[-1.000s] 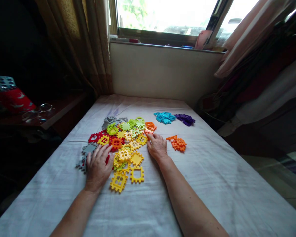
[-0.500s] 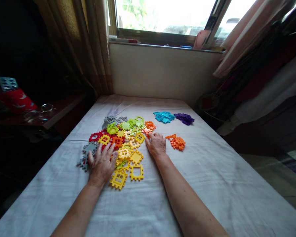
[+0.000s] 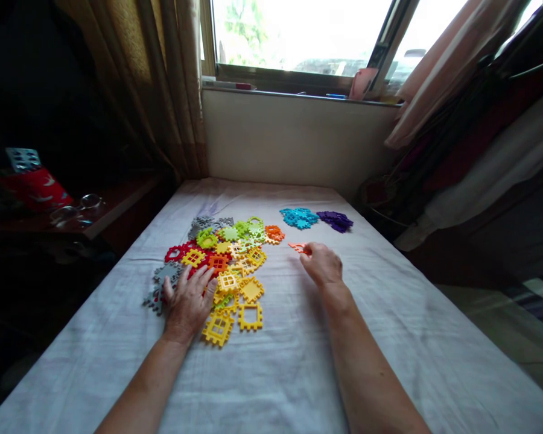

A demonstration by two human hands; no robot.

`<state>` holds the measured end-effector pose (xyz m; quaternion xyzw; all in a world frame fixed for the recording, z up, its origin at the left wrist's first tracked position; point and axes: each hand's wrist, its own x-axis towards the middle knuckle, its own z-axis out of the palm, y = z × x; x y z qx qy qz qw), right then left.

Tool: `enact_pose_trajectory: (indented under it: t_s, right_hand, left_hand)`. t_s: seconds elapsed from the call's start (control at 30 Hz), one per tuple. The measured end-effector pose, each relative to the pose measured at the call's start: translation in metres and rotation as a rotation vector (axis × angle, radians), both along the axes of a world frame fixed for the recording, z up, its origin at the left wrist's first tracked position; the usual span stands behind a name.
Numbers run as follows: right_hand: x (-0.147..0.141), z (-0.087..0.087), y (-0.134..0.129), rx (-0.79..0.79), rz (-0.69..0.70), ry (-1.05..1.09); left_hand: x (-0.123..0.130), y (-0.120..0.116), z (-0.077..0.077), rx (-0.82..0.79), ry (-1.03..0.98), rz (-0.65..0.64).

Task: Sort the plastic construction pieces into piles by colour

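My left hand (image 3: 187,304) lies with fingers spread at the near left of a mixed heap of plastic interlocking tiles, its fingertips over red tiles (image 3: 174,253) and next to grey ones (image 3: 167,274). Yellow window-shaped tiles (image 3: 218,327) spread to the right of it. In my right hand (image 3: 323,263), the fingers are closed on an orange interlocking tile (image 3: 297,247), whose pointed end sticks out to the left. This hand is over the spot of a separate orange pile, which it hides. Another small orange group (image 3: 274,234) sits at the heap's right edge.
Turquoise tiles (image 3: 299,218) and purple tiles (image 3: 335,220) form piles farther back on the white sheet (image 3: 271,386). Green tiles (image 3: 207,238) and more grey tiles (image 3: 201,226) lie at the heap's far side. Glasses (image 3: 79,211) rest on a dark side table at left.
My right hand has moved right, from the heap's right edge to the separate orange pile, carrying an orange tile. My left hand has stayed in nearly the same place.
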<state>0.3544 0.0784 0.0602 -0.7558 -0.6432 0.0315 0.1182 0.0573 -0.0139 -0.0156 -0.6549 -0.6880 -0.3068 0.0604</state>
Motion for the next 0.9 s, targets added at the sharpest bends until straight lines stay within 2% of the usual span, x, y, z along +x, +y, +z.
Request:
enact_pose_trajectory:
  t_s: [0.13,0.23,0.33,0.4,0.5,0.57,0.63,0.73,0.8,0.9]
  right_hand:
    - [0.038,0.019,-0.001,-0.169,-0.123,0.023]
    - [0.043,0.027,-0.004,-0.211,-0.124,0.029]
    - [0.010,0.026,-0.007,-0.088,0.007,0.068]
    - [-0.031,0.019,-0.008,0.017,0.235,0.086]
    - [-0.095,0.006,-0.007,0.069,0.701,0.090]
    - [-0.125,-0.001,-0.003,0.069,0.845,0.041]
    - [-0.140,-0.003,0.002,0.032,0.905,-0.008]
    - [-0.145,-0.003,0.007,-0.020,0.911,-0.039]
    - [-0.145,-0.003,0.008,0.007,0.886,-0.033]
    - [-0.146,-0.009,0.007,0.102,0.832,0.042]
  left_hand:
    - [0.001,-0.001,0.002,0.002,-0.016,-0.011]
    - [0.001,-0.001,0.003,0.011,-0.030,-0.015]
    - [0.001,-0.001,0.004,0.016,-0.029,-0.042]
    - [0.000,-0.001,0.004,0.009,-0.014,-0.068]
    - [0.000,-0.002,0.003,0.003,0.013,-0.082]
    - [0.000,-0.002,0.004,0.009,0.017,-0.070]
    - [0.001,-0.003,0.005,0.023,0.007,-0.053]
    - [0.002,-0.005,0.008,0.065,-0.011,-0.069]
    - [0.004,-0.007,0.012,0.097,-0.013,-0.122]
    - [0.007,-0.010,0.015,0.082,0.005,-0.267]
